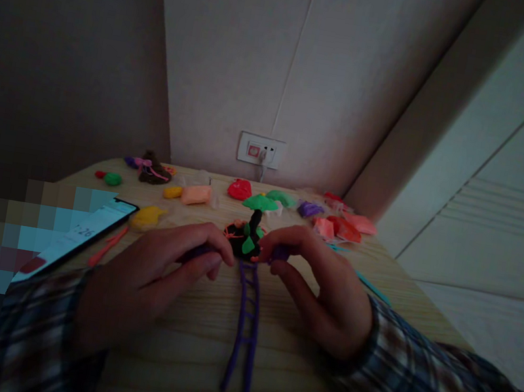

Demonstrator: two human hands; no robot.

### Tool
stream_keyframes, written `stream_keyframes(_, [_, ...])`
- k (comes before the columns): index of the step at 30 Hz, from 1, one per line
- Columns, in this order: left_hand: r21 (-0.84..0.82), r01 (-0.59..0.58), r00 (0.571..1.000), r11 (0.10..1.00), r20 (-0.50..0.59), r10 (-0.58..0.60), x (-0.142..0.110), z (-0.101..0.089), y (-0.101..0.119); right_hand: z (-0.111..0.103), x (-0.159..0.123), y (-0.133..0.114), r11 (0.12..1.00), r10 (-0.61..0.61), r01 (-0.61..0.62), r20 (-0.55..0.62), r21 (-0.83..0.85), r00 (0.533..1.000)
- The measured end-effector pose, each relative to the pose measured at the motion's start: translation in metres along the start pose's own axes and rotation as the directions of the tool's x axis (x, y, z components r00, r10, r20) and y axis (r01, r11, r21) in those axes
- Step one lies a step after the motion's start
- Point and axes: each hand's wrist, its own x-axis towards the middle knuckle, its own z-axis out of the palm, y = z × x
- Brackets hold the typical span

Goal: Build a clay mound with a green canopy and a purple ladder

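My left hand (166, 267) is closed around a piece of purple clay (198, 251), mostly hidden behind its fingers. Between the thumb and bent fingers of my right hand (322, 282) is another lump of purple clay (280, 252). A ladder of thin purple clay strips (249, 316) lies flat on the table between both hands, its far end close to the fingertips. Just beyond stands a small clay model with a black base (237, 245), a dark upright stem and a green top (261, 203); my right fingers partly cover its right side.
Across the back of the wooden table (177, 355) lie several bagged clay lumps, among them an orange block (196, 195) and a red lump (240, 189). A lit phone (81, 237) is at the left. One teal stick (374, 288) lies beyond my right wrist.
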Motion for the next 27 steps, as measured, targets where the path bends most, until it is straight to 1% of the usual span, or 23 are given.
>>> stream_keyframes(4, [-0.009, -0.015, 1.000, 1.000, -0.016, 0.015, 0.001, 0.000, -0.003, -0.003, 0.001, -0.001, 1.000, -0.020, 0.020, 0.040, 0.006, 0.999])
stream_keyframes(7, [0.001, -0.035, 0.999, 0.999, -0.015, 0.035, 0.001, 0.000, -0.005, -0.006, 0.002, -0.001, 0.999, -0.040, 0.039, 0.040, 0.025, 0.998])
stream_keyframes(14, [0.023, -0.125, 0.992, 0.992, 0.000, 0.125, -0.002, 0.003, -0.009, -0.013, 0.001, -0.001, 0.999, -0.031, 0.032, 0.090, -0.012, 0.995])
stream_keyframes(19, [0.060, -0.146, 0.989, 0.987, 0.018, 0.146, -0.003, 0.003, -0.012, -0.014, 0.004, 0.001, 0.991, -0.097, 0.100, 0.041, -0.085, 0.994])
stream_keyframes(20, [0.072, -0.147, 0.989, 0.986, 0.020, 0.146, -0.003, 0.003, -0.012, -0.015, 0.005, 0.001, 0.991, -0.094, 0.097, 0.045, -0.095, 0.995])
stream_keyframes(23, [0.090, -0.136, 0.991, 0.987, 0.015, 0.136, -0.004, 0.003, -0.011, -0.020, 0.004, 0.000, 0.994, -0.032, 0.041, 0.086, -0.101, 0.996])
stream_keyframes(27, [0.066, -0.150, 0.989, 0.987, 0.020, 0.149, -0.006, 0.004, -0.009, -0.023, 0.002, 0.002, 0.995, 0.040, -0.029, 0.108, -0.098, 0.993])
